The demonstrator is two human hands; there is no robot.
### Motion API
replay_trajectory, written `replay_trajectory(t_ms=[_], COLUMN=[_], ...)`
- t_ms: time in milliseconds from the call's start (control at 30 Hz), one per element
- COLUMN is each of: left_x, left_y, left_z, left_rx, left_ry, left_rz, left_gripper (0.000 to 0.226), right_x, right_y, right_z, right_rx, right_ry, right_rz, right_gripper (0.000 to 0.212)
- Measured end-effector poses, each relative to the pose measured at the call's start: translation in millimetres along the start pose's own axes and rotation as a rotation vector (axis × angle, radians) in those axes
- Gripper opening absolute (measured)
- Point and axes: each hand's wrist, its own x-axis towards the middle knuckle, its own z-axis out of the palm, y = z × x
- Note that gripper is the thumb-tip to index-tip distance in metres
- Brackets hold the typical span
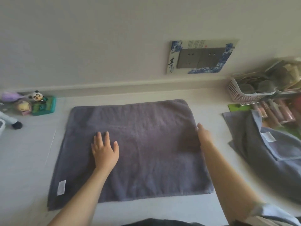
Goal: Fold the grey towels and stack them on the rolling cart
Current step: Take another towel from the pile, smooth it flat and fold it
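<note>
Head view: the right edge of the frame is blurred, so the contents of the pink basket (244, 93) are hard to make out, and the heap of grey towels (254, 144) beside it is cut off. The grey towel (138, 144) lies spread flat on the white tabletop (24, 160), apparently doubled, with a white label (61, 187) at its near left corner. The left hand (104, 150) rests palm down on it, fingers straight. The right hand (203, 132) touches the towel's right edge, fingers extended, holding nothing. Toy figures (35, 103) stand far left.
</note>
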Motion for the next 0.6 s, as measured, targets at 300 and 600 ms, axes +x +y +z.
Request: replay_trajectory(t_ms=[300,600], left_x=[11,39], left_y=[-13,14], left_z=[0,14], left_rx=[0.191,0.235], left_ry=[-0.161,-0.106], left_rz=[-0.074,0.116], left_gripper=[0.081,0.078], right_x=[25,5], right_y=[-8,0], right_z=[15,71], right_rx=[-0.338,-0.843], right_ry=[0.156,0.107], right_rz=[-0.211,-0.846], right_gripper=[0.026,0.054])
